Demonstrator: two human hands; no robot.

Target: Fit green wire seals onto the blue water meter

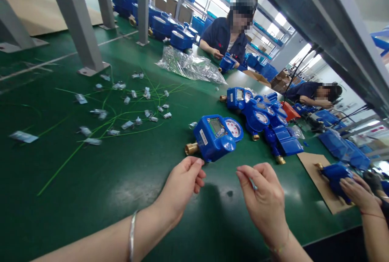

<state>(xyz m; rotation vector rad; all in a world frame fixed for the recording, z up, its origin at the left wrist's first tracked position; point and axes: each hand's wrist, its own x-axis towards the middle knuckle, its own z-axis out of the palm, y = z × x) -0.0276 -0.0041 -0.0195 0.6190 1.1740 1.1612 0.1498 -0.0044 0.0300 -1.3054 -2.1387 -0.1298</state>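
A blue water meter (pixel 214 138) with a small display, a round dial and a brass fitting (pixel 191 149) stands on the green table in front of me. My left hand (pixel 187 177), a silver bangle on its wrist, is at the meter's near lower edge. Its thumb and forefinger are pinched; whether they touch the meter or hold something thin, I cannot tell. To the right, apart from the meter, my right hand (pixel 263 189) also has thumb and forefinger pressed together. Anything between those fingertips is too small to make out.
Green seal wires with clear tags (pixel 127 125) lie scattered at left. More blue meters (pixel 261 112) are grouped at right, beside cardboard (pixel 319 181). A co-worker's hands (pixel 358 191) handle a meter there. Clear plastic film (pixel 191 65) and metal posts (pixel 75 22) stand farther back.
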